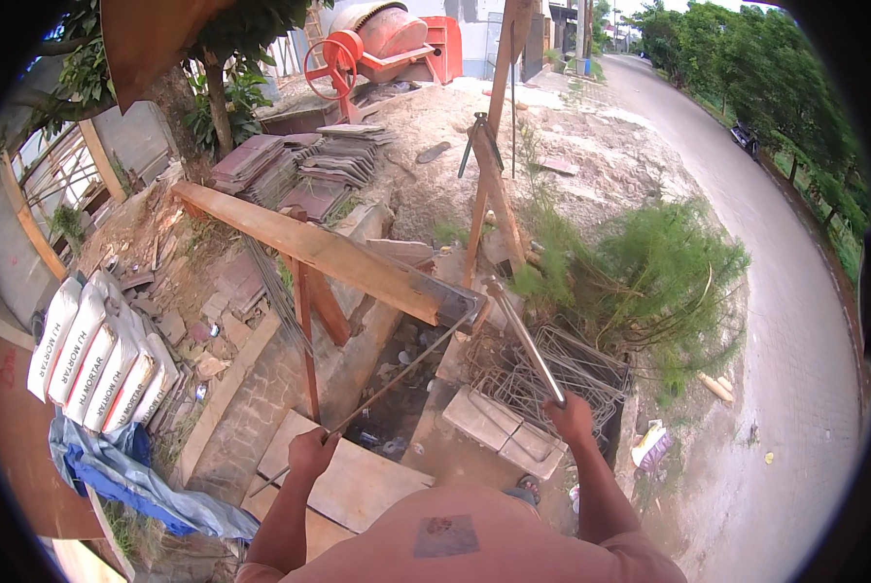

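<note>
My left hand (314, 453) is closed around a thin steel rod (397, 379) that slants up and away to the right. The rod's far end meets the dark end fitting (455, 303) on a long wooden beam (309, 243). In my right hand (569, 419) is the lower end of a silver metal bar (529, 348). Its rusty head points up near the beam's end; whether it touches the rod I cannot tell. Beneath the bar lies a heap of bent steel rods (576, 379). The beam rests on wooden legs (305, 330).
A ditch (394, 364) with debris runs under the beam. Stacked white sacks (105, 355) and a blue tarp (154, 476) are at left. A feathery green bush (659, 282) stands at right beside the road (785, 389). Behind are roof tiles (333, 160) and an orange concrete mixer (392, 44).
</note>
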The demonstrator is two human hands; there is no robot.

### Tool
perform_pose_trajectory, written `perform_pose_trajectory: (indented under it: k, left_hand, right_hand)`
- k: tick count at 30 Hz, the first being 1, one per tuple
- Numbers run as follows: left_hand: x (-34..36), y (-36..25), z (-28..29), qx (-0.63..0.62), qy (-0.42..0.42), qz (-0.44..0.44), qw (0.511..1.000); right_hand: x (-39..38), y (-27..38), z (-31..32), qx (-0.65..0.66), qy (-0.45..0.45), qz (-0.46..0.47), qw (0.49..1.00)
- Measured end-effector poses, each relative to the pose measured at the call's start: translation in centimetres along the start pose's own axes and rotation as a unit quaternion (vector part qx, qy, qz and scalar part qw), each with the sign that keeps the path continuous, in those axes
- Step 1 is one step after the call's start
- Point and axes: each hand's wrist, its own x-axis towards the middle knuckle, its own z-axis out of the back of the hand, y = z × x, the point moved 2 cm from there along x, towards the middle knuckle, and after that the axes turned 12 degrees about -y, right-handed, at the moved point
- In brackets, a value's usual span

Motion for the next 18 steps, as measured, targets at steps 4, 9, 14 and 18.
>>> perform_pose_trajectory:
  k: [4, 9, 14, 18]
  left_hand:
    - [-1.0, 0.5, 4.0, -0.116, -0.083, 0.064, 0.988]
    - [-0.4, 1.1, 9.0, -0.229, -0.160, 0.114, 0.953]
    - [-4.6, 4.3, 10.1, -0.333, -0.089, 0.165, 0.924]
    - [-6.4, 4.3, 9.6, -0.405, -0.065, 0.144, 0.901]
  right_hand:
    - [1.7, 3.1, 0.9, 0.087, -0.057, -0.027, 0.994]
    - [8.0, 10.3, 6.1, -0.004, -0.426, 0.298, 0.854]
    - [9.6, 18.4, 10.0, 0.159, -0.282, 0.234, 0.917]
    - [9.0, 19.9, 11.4, 0.228, 0.013, 0.145, 0.963]
